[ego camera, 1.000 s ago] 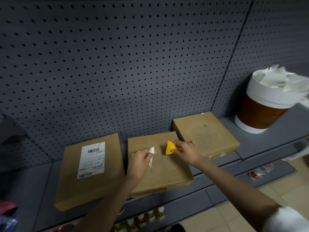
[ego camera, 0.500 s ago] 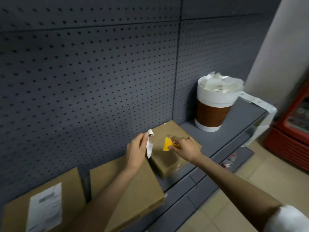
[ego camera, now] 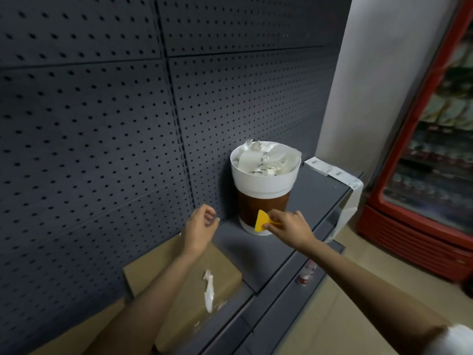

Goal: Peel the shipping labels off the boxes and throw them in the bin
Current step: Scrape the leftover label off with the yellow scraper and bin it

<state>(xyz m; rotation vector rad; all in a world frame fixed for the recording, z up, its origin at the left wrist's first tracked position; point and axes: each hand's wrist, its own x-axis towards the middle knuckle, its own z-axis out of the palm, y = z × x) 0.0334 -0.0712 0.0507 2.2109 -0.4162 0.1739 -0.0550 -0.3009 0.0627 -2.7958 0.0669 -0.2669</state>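
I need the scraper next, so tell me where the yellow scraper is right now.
In the head view, the yellow scraper is pinched in the right hand, held in front of the lower part of the bin on the grey shelf.

There is a single view, from the head of the person, looking forward and down along both forearms. It faces the dark pegboard wall point(ego camera: 102, 124) and the grey shelf point(ego camera: 317, 198) from close by, turned right toward the bin point(ego camera: 263, 185) and a red cooler point(ego camera: 422, 201).
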